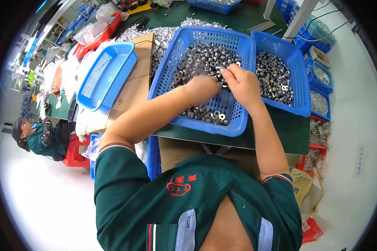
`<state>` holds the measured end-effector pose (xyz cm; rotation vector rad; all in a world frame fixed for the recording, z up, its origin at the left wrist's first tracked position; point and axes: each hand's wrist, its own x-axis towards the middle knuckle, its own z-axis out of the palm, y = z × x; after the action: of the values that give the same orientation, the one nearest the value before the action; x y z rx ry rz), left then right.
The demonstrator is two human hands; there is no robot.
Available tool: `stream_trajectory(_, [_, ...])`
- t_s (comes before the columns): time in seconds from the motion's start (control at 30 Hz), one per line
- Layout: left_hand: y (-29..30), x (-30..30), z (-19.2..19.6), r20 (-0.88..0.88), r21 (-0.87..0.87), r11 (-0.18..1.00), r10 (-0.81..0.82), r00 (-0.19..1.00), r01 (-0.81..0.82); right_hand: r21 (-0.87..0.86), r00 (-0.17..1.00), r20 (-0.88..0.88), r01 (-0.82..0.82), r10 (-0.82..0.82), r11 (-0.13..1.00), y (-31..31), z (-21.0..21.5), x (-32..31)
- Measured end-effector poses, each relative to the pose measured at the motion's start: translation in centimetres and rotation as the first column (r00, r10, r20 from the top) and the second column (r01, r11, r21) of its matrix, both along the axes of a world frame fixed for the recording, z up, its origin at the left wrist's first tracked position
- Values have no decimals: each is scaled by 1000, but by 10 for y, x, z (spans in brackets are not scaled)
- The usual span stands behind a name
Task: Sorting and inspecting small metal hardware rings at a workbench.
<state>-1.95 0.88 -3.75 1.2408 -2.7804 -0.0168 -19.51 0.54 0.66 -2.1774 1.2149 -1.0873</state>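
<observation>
A blue perforated plastic basket (244,119) sits in front of me on the table, holding many small metal bushings (205,56), dark and silvery with holes through them. My left hand (204,88) is low over the basket's middle, its fingers curled in among the bushings; what they hold is hidden. Just right of it, my right hand (243,83) pinches thumb against fingers above the bushings. Something small and silvery shows at those fingertips, too small to name. A bare patch of basket floor shows below the hands.
Another blue basket (299,106) of bushings adjoins on the right; a shallow blue basket (88,102) rests on cardboard (134,73) at left. Loose shiny parts (167,35) cover the far green table. Blue bins (318,77) line the right side. A seated person (44,138) works at far left.
</observation>
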Motion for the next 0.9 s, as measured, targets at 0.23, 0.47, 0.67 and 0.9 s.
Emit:
stream_trajectory(0.23, [-18,3,70,-551,744,444,830,83,498,78,973,228,15,-32,997,4,0,-6])
stream_trajectory(0.47, [-11,12,69,-595,656,454,802,44,603,83,984,178,12,-27,997,6,2,-3])
stream_trajectory(0.67, [-9,5,70,-617,751,534,777,126,388,78,988,155,-15,3,997,4,2,-4])
stream_trajectory(0.9, [-8,6,67,-595,800,537,768,237,267,45,997,72,-33,30,998,5,-1,-4])
